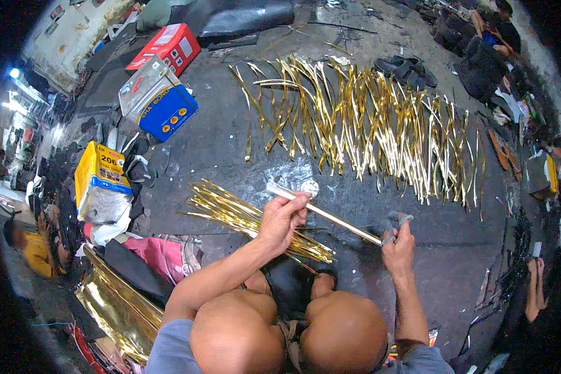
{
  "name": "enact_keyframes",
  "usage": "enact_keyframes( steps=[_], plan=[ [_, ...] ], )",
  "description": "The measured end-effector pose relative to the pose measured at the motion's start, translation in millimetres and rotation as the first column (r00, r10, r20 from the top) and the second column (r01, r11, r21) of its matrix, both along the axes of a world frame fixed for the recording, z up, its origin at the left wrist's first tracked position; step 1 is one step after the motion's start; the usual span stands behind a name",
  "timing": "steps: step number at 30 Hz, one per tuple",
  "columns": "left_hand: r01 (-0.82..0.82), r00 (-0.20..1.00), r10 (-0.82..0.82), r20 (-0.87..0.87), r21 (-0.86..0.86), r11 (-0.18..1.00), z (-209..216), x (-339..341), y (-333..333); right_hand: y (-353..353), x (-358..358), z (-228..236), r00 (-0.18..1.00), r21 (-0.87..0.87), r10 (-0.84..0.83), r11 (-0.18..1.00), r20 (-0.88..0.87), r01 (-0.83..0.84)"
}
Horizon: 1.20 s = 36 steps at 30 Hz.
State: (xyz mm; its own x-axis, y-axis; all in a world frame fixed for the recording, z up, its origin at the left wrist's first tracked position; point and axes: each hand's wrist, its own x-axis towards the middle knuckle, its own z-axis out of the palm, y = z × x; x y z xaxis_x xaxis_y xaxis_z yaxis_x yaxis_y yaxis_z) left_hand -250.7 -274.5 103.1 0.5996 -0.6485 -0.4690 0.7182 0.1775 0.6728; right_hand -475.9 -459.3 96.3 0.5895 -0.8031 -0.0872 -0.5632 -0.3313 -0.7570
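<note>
Pale strip [321,213] is being gripped at both ends, left hand [282,219] clenched high, right hand [397,244] pinching low; best kept taut, clear of the gold strip bundle [243,219].

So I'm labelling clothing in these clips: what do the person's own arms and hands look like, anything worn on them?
Both forearms are bare, with no gloves, watch or bands visible on the left hand or the right hand. Short grey-blue sleeves show only at the upper arms, near the lower edge. Rings cannot be made out.
</note>
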Motion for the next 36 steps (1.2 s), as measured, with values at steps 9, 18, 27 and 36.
enact_keyframes(
  steps=[9,18,27,36],
  plan=[
    [-0.045,0.986,-0.001,0.165,0.275,0.960,-58,-12,36,-2,3,-27,0.906,-0.166,0.298,0.919,-0.300,-0.357],
    [-0.127,0.954,0.023,0.299,0.332,0.935,-33,0,44,86,126,-27,0.746,-0.091,0.567,0.813,0.350,-0.575],
    [-0.152,0.988,0.145,0.049,0.182,0.972,-36,5,55,92,143,-20,0.737,-0.200,0.545,0.837,0.400,-0.510],
    [-0.138,0.990,0.135,0.031,0.170,0.976,-44,6,66,97,140,-15,0.716,-0.300,0.636,0.770,0.288,-0.563]
  ],
)
